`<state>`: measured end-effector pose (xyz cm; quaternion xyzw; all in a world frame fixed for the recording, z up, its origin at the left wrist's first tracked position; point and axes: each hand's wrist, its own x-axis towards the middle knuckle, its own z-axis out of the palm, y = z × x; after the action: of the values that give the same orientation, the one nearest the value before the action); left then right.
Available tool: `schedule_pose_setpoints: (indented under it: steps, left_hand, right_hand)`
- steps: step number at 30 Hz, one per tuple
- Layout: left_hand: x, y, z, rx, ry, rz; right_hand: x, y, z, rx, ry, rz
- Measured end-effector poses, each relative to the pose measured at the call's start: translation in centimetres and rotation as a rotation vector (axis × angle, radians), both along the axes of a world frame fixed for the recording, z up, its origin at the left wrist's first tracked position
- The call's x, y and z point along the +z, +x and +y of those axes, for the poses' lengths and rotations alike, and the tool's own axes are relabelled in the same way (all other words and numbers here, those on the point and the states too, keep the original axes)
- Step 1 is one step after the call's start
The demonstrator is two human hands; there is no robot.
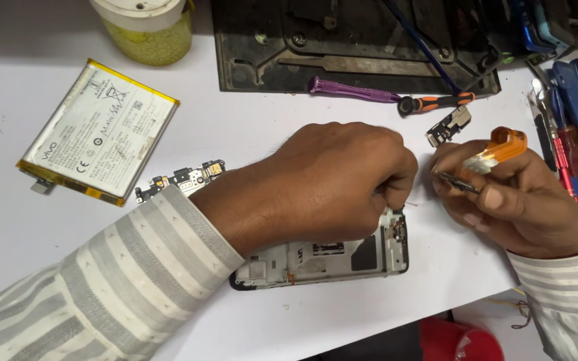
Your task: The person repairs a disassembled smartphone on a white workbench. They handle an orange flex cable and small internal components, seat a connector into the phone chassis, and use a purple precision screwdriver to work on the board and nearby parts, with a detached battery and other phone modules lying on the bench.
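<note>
Nearest, an opened phone frame (pixel 329 257) lies flat on the white table (pixel 249 134). It looks light, thin and fragile, best held by its edges. The left hand (pixel 329 180) is curled over its top corner, fingertips pinched together on something too small to tell. The right hand (pixel 510 197) pinches an orange ribbon cable (pixel 503 147). Farther left lies a flat white battery (pixel 98 130) with yellow edges and a printed label.

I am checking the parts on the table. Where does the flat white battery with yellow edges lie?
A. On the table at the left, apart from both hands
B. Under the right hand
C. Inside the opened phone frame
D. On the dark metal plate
A: the battery lies flat on the white table, left of the left hand, touching neither hand.
</note>
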<state>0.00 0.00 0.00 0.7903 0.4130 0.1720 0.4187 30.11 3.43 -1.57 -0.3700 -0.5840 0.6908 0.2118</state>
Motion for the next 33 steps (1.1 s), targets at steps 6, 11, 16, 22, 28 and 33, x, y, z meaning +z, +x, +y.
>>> schedule_pose_setpoints:
  steps: [6,11,16,22,28,33]
  left_hand:
    - [5.0,0.2,4.4,-0.038,0.075,-0.023]
    - [6.8,0.7,5.4,-0.043,0.097,-0.015]
    - [7.5,1.6,2.2,-0.05,0.066,-0.025]
    - [9.0,-1.3,-0.7,-0.04,-0.076,-0.055]
    - [16.7,3.7,-4.7,-0.057,-0.238,-0.01]
    - [21.0,7.1,-4.1,0.068,-0.125,-0.101]
  right_hand:
    - [5.2,-0.2,2.4,-0.117,0.063,-0.081]
    - [8.5,-0.2,-1.3,-0.068,0.215,-0.232]
    - [8.7,0.0,-8.0,0.133,0.296,-0.2]
    - [8.7,-1.7,-10.5,0.157,0.255,-0.189]
    - [15.8,2.9,-14.4,0.106,0.19,-0.188]
    - [21.2,5.2,-12.7,-0.002,0.414,-0.255]
